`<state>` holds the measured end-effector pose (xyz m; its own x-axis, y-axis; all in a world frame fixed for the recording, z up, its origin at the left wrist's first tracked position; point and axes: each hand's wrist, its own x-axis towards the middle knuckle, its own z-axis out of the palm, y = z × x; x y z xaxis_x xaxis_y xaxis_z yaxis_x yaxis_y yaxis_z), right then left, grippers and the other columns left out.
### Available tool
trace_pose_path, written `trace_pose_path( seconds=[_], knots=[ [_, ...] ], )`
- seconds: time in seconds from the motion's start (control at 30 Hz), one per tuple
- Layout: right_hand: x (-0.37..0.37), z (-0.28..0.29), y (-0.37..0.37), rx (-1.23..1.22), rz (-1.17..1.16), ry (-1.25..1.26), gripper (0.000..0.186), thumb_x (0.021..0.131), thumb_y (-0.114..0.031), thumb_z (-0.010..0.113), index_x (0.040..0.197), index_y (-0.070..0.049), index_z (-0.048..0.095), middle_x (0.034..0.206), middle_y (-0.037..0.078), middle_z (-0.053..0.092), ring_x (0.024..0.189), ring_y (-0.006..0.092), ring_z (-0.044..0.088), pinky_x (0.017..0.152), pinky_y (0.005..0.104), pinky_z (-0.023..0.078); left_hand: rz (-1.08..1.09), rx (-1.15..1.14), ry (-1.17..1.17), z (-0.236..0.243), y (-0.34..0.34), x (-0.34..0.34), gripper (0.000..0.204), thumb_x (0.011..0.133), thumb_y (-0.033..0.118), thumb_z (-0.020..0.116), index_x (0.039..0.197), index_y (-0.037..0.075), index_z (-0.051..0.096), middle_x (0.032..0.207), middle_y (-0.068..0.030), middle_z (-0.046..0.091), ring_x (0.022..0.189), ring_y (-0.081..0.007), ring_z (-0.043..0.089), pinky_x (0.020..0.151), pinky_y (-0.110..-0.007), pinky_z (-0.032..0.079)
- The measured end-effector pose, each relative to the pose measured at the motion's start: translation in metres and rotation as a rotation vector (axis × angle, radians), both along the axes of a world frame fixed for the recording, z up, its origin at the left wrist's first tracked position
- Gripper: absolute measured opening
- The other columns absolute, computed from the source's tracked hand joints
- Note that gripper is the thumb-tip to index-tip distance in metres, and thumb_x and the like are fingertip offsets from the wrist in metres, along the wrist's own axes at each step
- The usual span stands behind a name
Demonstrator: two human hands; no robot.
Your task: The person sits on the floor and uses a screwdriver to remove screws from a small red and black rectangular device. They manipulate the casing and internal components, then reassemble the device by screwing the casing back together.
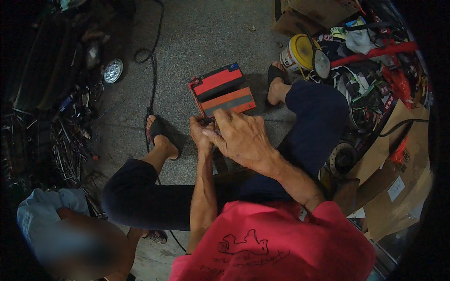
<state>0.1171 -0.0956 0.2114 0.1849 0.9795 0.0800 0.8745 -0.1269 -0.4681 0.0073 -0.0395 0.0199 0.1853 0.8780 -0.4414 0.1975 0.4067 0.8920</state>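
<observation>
On the floor between my feet stands a boxy battery (218, 83), red and black with an orange, grey-striped section on the side nearest me. A blue spot marks its far right corner and a red one its left corner. Close to its near left corner, my left hand (202, 134) has its fingers bent and pressed together. My right hand (246, 140) reaches over from the right, thumb and fingers closed beside the left fingertips, knuckles by the orange section. Whatever the fingers of both hands pinch is small and hidden.
A black cable (153, 79) runs along the floor at left, near a round lamp (113, 70) and a heap of metal tools (70, 150). Right are a yellow-lidded bucket (302, 52), clutter and cardboard (393, 178). Another person (54, 201) is at lower left.
</observation>
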Motion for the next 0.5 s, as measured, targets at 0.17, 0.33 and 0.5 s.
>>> trace_pose_path(
  seconds=[0.17, 0.33, 0.5],
  knots=[
    [0.0, -0.001, -0.004, 0.089, 0.055, 0.065, 0.031, 0.083, -0.013, 0.061, 0.109, -0.003, 0.047, 0.089, 0.014, 0.061, 0.068, 0.0297, 0.065, 0.053, 0.0404, 0.05, -0.075, 0.121, 0.156, 0.015, -0.001, 0.006, 0.037, 0.072, 0.006, 0.069, 0.102, -0.003, 0.051, 0.092, -0.0159, 0.062, 0.078, -0.0225, 0.061, 0.07, -0.034, 0.051],
    [-0.002, -0.007, -0.004, -0.006, 0.026, -0.033, 0.026, 0.085, -0.015, 0.062, 0.105, -0.003, 0.05, 0.089, 0.013, 0.061, 0.068, 0.0294, 0.065, 0.052, 0.038, 0.051, -0.094, 0.127, 0.227, 0.026, 0.0, 0.009, 0.033, 0.074, 0.008, 0.069, 0.101, -0.003, 0.052, 0.091, -0.0152, 0.061, 0.079, -0.0231, 0.061, 0.069, -0.035, 0.05],
    [0.0, -0.004, 0.0, 0.022, 0.014, 0.003, 0.026, 0.086, -0.017, 0.062, 0.104, -0.002, 0.051, 0.09, 0.013, 0.061, 0.068, 0.0293, 0.065, 0.053, 0.038, 0.052, 0.002, 0.089, 0.045, -0.001, -0.002, 0.003, 0.031, 0.076, 0.011, 0.067, 0.1, -0.003, 0.053, 0.089, -0.0149, 0.06, 0.078, -0.0231, 0.061, 0.066, -0.036, 0.049]
  ],
)
